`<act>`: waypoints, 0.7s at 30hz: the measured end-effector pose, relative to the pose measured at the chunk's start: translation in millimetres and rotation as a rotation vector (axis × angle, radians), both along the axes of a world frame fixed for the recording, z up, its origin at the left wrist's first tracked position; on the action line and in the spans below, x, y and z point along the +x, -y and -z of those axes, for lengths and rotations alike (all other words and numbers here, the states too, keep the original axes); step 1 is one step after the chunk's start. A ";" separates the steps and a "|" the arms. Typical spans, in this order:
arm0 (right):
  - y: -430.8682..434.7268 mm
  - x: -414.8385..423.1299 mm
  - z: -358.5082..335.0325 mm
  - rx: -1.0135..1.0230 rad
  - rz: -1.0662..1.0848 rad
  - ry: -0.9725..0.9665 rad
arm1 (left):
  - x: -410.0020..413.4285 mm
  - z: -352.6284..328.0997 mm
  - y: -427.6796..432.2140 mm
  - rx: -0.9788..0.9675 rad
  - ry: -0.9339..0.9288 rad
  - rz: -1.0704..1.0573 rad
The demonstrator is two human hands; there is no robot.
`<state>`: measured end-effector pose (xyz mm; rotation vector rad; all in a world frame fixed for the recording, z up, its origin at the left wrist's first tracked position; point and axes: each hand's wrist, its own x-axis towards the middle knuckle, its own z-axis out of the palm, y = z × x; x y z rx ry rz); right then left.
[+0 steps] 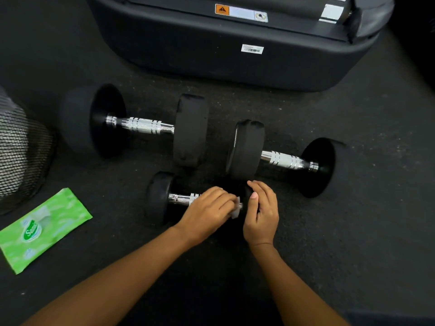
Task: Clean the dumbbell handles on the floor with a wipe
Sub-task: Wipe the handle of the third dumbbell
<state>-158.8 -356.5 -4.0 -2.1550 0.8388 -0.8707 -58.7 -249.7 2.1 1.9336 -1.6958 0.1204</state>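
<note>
The small dumbbell (160, 198) lay on the floor (353, 231) under both hands, its handle (181, 198) gripped through a white wipe (236, 209) by the left hand (207, 208), while the right hand (261, 214), just beside, curled round its right end.

A black mesh basket (21, 147) stands at left, and a black machine base (235, 64) bears a barcode sticker (252, 49).

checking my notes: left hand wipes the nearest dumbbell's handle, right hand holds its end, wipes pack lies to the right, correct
Nearly: the head view shows the pack lying to the left, not the right. The left hand does wipe the nearest dumbbell's handle with the wipe, and the right hand holds its end.
</note>
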 end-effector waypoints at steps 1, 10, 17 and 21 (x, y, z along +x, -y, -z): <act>-0.2 0.2 -0.3 0.000 0.001 -0.002 | 2.9 -0.6 -4.7 0.008 0.006 0.007; 0.3 -0.2 1.7 -0.010 0.004 0.005 | -12.0 -2.1 8.2 0.034 -0.004 -0.074; -0.3 0.3 0.1 -0.004 -0.001 0.021 | 8.5 0.8 -9.4 0.056 -0.014 -0.009; 0.0 0.4 0.7 -0.009 0.009 0.022 | 4.1 0.5 -7.6 0.104 -0.054 -0.054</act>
